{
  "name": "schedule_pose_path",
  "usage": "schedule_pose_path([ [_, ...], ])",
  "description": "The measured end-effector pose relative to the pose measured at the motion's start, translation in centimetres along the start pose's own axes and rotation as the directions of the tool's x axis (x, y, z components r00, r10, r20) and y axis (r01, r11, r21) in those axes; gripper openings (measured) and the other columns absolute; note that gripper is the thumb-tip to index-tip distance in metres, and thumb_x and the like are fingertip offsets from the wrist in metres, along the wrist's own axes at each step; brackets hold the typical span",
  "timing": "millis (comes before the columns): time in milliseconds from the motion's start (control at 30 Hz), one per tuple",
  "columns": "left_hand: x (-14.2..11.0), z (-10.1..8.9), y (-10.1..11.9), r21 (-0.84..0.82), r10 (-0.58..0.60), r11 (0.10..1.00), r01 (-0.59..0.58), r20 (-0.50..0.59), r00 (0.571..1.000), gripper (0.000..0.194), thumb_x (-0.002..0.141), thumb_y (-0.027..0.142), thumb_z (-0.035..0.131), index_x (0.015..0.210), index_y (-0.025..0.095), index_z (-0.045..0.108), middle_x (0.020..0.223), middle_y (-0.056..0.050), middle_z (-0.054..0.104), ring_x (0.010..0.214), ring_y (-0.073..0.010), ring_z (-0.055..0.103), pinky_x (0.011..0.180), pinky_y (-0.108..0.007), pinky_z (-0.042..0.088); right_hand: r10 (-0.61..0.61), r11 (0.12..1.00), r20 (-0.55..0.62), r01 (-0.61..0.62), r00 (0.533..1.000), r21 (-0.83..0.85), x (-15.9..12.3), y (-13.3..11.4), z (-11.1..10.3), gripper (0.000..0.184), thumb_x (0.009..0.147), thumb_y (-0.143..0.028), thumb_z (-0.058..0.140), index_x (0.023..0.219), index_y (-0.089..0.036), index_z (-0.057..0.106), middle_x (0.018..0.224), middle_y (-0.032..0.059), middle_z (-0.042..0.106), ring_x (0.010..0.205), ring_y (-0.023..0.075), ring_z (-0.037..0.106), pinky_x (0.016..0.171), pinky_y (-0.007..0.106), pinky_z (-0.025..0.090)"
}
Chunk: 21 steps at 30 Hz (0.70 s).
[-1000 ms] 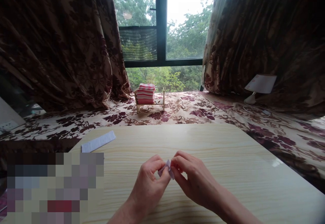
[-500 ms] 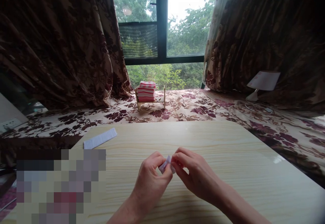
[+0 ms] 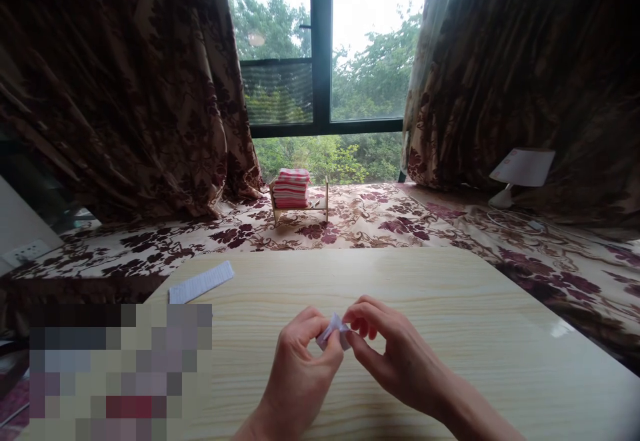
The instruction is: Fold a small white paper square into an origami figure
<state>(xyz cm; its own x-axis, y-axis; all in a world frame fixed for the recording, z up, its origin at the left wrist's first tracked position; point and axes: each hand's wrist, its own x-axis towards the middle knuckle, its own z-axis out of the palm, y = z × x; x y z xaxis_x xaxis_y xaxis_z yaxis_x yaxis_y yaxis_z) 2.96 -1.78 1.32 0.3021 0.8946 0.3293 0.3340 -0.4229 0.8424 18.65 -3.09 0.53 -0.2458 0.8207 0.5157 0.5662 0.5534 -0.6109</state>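
Both of my hands meet over the light wooden table (image 3: 450, 308) and pinch a small folded piece of pale purple paper (image 3: 334, 328). My left hand (image 3: 300, 374) grips it from the left with thumb and forefinger. My right hand (image 3: 390, 354) holds its right side with the fingertips, the other fingers curled. The paper sits just above the tabletop, mostly hidden by my fingers.
A white lined paper strip (image 3: 201, 282) lies at the table's far left. A blurred patch covers the near left corner. Beyond the table, a floral-covered ledge carries a small wooden rack with red-striped cloths (image 3: 295, 191) and a white lamp (image 3: 520, 171). Dark curtains frame the window.
My fingers have shifted slightly on the paper, and its folded tip now stands a little higher between them. The view has tilted a bit; my hands stay in the same place.
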Motion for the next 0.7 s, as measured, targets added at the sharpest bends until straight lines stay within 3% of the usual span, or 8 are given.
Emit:
schedule_pose_path([
  [300, 0.06, -0.06, 0.22, -0.004, 0.037, 0.999, -0.037, 0.015, 0.999, 0.018, 0.08, 0.014, 0.051, 0.067, 0.016, 0.064, 0.067, -0.002, 0.055, 0.067, -0.0133, 0.053, 0.063, -0.021, 0.041, -0.01, 1.0, 0.019, 0.01, 1.0, 0.02, 0.05, -0.21, -0.28, 0.011, 0.08, -0.011, 0.052, 0.085, -0.02, 0.057, 0.079, 0.0018, 0.056, 0.067, 0.0125, 0.053, 0.059, 0.026, 0.044],
  [700, 0.06, 0.1, 0.06, -0.046, 0.044, 0.998, -0.042, 0.05, 0.998, 0.02, 0.081, 0.014, 0.05, 0.067, 0.016, 0.063, 0.069, -0.001, 0.055, 0.068, -0.013, 0.052, 0.065, -0.022, 0.041, 0.113, 0.97, 0.059, -0.123, 0.992, 0.21, 0.25, -0.16, -0.35, 0.014, 0.083, -0.011, 0.05, 0.071, -0.018, 0.054, 0.073, 0.0011, 0.055, 0.064, 0.0114, 0.051, 0.057, 0.024, 0.043],
])
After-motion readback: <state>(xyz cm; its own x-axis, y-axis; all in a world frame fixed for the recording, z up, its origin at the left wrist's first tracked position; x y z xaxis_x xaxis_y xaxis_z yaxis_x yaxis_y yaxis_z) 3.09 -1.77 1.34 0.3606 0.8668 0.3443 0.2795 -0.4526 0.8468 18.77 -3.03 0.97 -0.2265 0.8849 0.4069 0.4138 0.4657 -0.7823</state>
